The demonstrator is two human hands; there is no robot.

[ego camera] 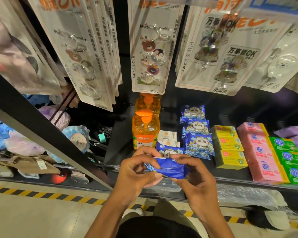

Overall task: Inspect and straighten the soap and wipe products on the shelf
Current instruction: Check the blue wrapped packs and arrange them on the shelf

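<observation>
Head view, single entry.

A: Hands?

B: Left hand (138, 169) and right hand (194, 176) are both raised in front of the shelf (230, 179), at its front edge. The fingers of both are curled. Each hand pinches one end of a blue wipe pack (172, 170), the left hand on its left end and the right hand on its right.

A: Pack orientation?

B: It lies roughly level between the hands, with a plain blue side and its seam facing the camera. The printed face is not visible. The pack is off the shelf, held just in front of another panda-print pack (169, 151) lying near the shelf front.

A: Shelf contents, left to right?

B: Two orange pump bottles (145, 133) stand upright, one behind the other. Just right of the front bottle are small white packs (167, 135), lying flat. Next is a row of three blue panda packs (196, 129) running front to back and overlapping. After those come yellow soap boxes (229, 146), pink soap boxes (260, 152) and green soap boxes (289, 157). Each colour forms its own front-to-back row, and the rows sit side by side.

A: Above?

B: Hook cards (150, 48) hang over the shelf. The lower edge of the middle card covers the top of the rear bottle.

A: Below?

B: Yellow-and-black striped tape (41, 194) runs along the floor by the shelf foot.
</observation>
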